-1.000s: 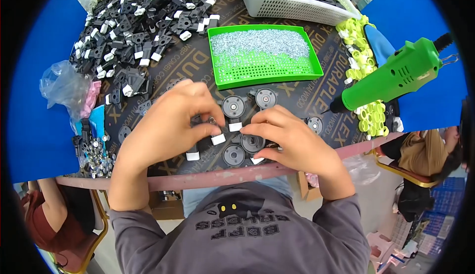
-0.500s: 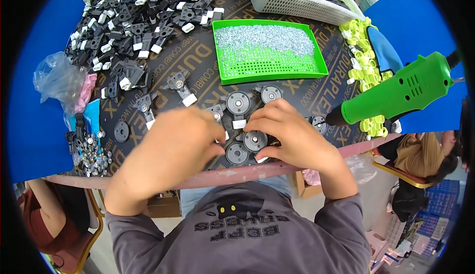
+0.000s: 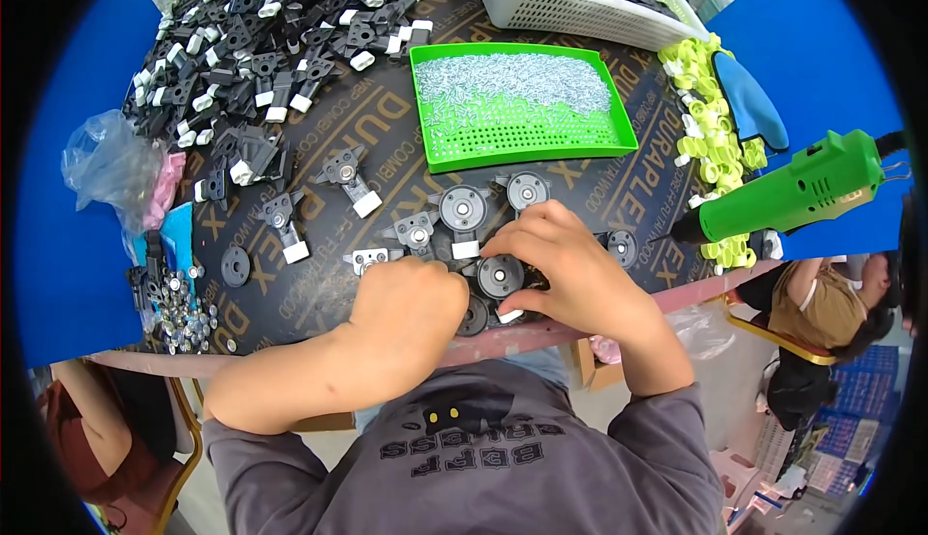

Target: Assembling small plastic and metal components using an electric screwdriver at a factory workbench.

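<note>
My right hand (image 3: 580, 269) curves thumb and fingers around a black wheel assembly (image 3: 500, 275) with a round metal centre and a white tip, lying on the table. Closed and knuckles up, my left hand (image 3: 411, 308) rests just left of it, partly covering a flat black disc (image 3: 474, 316). Its fingertips are hidden, and so is anything in them. Just beyond my hands lie two more wheel assemblies, one nearer (image 3: 463, 208) and one farther right (image 3: 528, 190). Black brackets with white ends, one in the middle (image 3: 417, 232) and one beside my left hand (image 3: 371, 260), lie nearby.
A green tray (image 3: 527, 156) of small screws stands beyond my hands. Behind it is a white basket (image 3: 580, 11) of black parts. A green power screwdriver (image 3: 788, 192) hangs at the right, near yellow-green rings (image 3: 710, 139). Black-and-white brackets (image 3: 261, 42) are heaped far left.
My left hand has moved right and toward me, uncovering a bracket with a white end. The screwdriver has shifted slightly right. My right hand keeps its place around the wheel assembly.
</note>
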Tool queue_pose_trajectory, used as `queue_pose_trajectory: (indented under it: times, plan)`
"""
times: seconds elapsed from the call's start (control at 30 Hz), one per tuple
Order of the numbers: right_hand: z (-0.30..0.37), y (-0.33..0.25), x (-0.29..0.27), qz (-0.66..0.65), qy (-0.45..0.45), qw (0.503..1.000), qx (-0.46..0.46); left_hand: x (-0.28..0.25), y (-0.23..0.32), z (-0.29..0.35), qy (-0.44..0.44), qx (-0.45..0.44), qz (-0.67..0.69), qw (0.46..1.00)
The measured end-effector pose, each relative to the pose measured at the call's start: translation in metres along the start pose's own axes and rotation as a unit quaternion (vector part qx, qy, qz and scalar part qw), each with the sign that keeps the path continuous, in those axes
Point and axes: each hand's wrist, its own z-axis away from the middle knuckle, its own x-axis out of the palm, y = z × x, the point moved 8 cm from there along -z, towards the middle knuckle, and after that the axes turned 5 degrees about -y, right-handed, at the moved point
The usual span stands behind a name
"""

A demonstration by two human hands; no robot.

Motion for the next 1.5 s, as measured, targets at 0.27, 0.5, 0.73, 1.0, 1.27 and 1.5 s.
queue_pose_trajectory:
  times: [0.27, 0.5, 0.73, 1.0, 1.27, 1.5]
  plan:
    - [0.010, -0.006, -0.019, 0.069, 0.089, 0.994, 0.009, -0.009, -0.005, 0.000, -0.010, 0.018, 0.052, 0.998]
    - [0.023, -0.031, -0.016, 0.027, 0.136, 0.988, -0.061, 0.001, 0.002, -0.006, -0.064, 0.039, 0.120, 0.990]
    - [0.023, -0.050, -0.012, -0.002, 0.142, 0.989, -0.049, -0.020, -0.015, -0.001, -0.063, 0.002, 0.150, 0.987]
    - [-0.020, -0.070, -0.017, 0.108, 0.233, 0.960, -0.111, -0.062, -0.068, 0.004, 0.037, -0.085, 0.368, 0.925]
    - [-0.064, -0.039, 0.009, 0.071, 0.035, 0.994, -0.069, -0.061, -0.105, 0.013, 0.005, -0.042, 0.125, 0.991]
    - [-0.069, -0.032, 0.019, 0.089, -0.005, 0.994, -0.070, -0.039, -0.081, 0.010, 0.005, -0.048, 0.050, 0.998]
